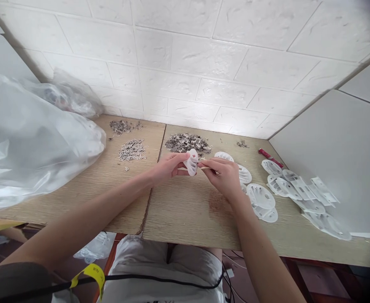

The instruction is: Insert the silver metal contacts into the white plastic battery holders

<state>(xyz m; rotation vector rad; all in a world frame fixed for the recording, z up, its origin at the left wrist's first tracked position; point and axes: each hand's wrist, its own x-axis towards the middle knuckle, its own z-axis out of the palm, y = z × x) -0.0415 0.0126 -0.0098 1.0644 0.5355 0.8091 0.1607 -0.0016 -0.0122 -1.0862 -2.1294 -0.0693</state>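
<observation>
A white oval plastic piece with slots (192, 162) is held upright over the table by my left hand (169, 166), its thumb and fingers closed on the edge. My right hand (223, 173) is closed in a pinch at the piece's right side, around a thin, light-coloured stick-like thing (205, 168) whose tip meets the piece. Just behind the hands lies a heap of small metal parts (187, 143). More white oval pieces (261, 197) rest to the right of my right hand, some overlapping.
Small metal parts lie in piles at the left (132, 150) and back left (120, 126). A large clear plastic bag (39, 139) covers the left side. At the right are a red tool (270, 158) and stacked white pieces (311, 195). A white brick wall (191, 54) stands behind.
</observation>
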